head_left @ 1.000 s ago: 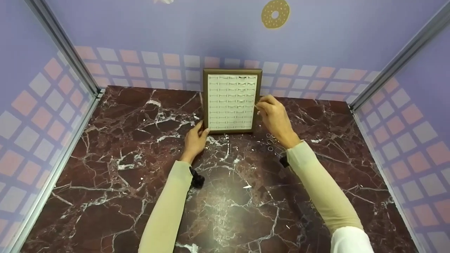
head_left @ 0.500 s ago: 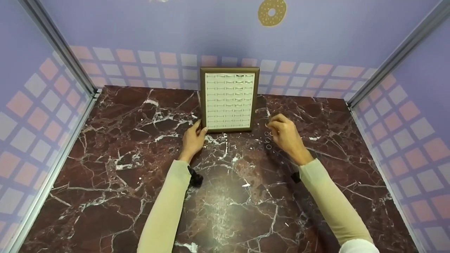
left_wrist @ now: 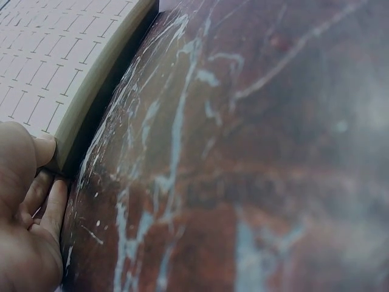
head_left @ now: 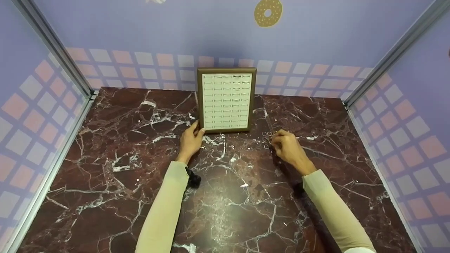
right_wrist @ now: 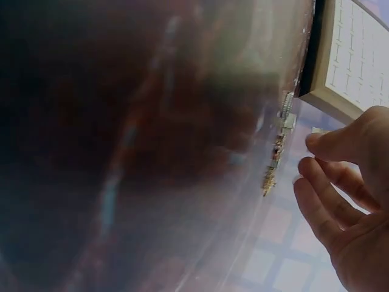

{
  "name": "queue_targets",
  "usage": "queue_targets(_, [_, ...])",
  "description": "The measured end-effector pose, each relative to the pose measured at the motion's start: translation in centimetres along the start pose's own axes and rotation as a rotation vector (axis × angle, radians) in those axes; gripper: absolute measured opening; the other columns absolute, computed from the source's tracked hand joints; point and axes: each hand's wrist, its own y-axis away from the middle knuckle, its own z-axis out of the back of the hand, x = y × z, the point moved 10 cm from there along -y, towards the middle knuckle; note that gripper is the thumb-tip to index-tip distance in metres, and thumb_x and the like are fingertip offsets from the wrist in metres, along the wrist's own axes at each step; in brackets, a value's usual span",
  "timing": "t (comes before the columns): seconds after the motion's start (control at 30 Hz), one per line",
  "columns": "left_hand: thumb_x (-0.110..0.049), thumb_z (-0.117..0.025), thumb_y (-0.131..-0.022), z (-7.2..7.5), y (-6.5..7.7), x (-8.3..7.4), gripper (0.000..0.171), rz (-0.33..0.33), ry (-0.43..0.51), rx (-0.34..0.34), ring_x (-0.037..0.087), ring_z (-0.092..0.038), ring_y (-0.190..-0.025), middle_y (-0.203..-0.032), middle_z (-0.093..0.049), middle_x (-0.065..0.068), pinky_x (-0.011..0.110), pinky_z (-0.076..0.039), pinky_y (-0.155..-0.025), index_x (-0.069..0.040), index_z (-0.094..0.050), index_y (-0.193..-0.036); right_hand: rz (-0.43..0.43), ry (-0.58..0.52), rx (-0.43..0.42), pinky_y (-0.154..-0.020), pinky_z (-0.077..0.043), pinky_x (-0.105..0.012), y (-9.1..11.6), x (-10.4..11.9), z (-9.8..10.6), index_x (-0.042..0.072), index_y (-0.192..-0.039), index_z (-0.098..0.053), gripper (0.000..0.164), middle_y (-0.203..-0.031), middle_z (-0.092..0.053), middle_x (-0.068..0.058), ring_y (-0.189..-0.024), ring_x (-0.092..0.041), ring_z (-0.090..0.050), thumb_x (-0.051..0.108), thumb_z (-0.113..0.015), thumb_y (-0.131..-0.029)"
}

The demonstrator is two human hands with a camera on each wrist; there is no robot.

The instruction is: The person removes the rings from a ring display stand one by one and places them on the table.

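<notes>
A framed ring display board (head_left: 226, 130), brown-edged with rows of slits in a white panel, leans upright against the back wall. Several rings sit in its upper and right-hand slits. At its lower left corner my left hand (head_left: 191, 141) grips the frame, thumb on the front and fingers at the side. To the right of the board my right hand (head_left: 289, 150) is low over the table, fingertips right at several loose rings (right_wrist: 277, 152). Thumb and curled fingers come together in the right wrist view, with a small pale ring (right_wrist: 318, 129) showing at the thumb tip, mostly hidden.
The dark red marbled table (head_left: 105, 203) runs back to a purple wall (head_left: 158, 31) with pink and white squares. Side walls with metal posts (head_left: 58, 45) enclose it left and right. A small white speck (head_left: 244, 185) lies in front of the board.
My right hand has moved from the board's right edge down and toward me, to the loose rings on the table. The left hand keeps its grip on the board's corner.
</notes>
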Motion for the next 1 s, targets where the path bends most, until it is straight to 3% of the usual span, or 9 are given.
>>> queue_targets(0.33, [-0.025,-0.064,-0.108,0.3,-0.2,-0.1,0.056,0.0,-0.003,-0.014,0.038,-0.064,-0.134,-0.153,-0.058,0.023,0.051,-0.046,-0.118,-0.006,-0.051,-0.159,0.006,-0.005,0.055,-0.071,-0.063,-0.042,0.3,-0.5,-0.8,-0.005,-0.077,-0.079,0.017,-0.086,-0.07,-0.016,-0.079,-0.031,-0.071,-0.019,-0.069,-0.076])
queue_targets(0.7, [-0.025,-0.065,-0.108,0.3,0.0,0.1,0.055,-0.004,-0.008,-0.018,0.039,-0.063,-0.136,-0.153,-0.059,0.023,0.052,-0.045,-0.118,-0.007,-0.052,-0.159,0.022,-0.039,0.062,-0.07,-0.063,-0.043,0.3,-0.2,-0.8,-0.007,-0.08,-0.081,0.015,-0.084,-0.07,-0.017,-0.078,-0.032,-0.071,-0.019,-0.072,-0.076])
queue_targets(1.0, [-0.024,-0.066,-0.107,0.2,0.1,-0.1,0.054,-0.004,-0.004,-0.028,0.039,-0.065,-0.132,-0.146,-0.064,0.023,0.053,-0.046,-0.115,-0.007,-0.054,-0.157,-0.011,-0.067,0.052,-0.065,-0.062,-0.041,-1.6,0.0,0.5,-0.007,-0.085,-0.08,0.017,-0.089,-0.071,-0.018,-0.074,-0.03,-0.069,-0.017,-0.069,-0.076])
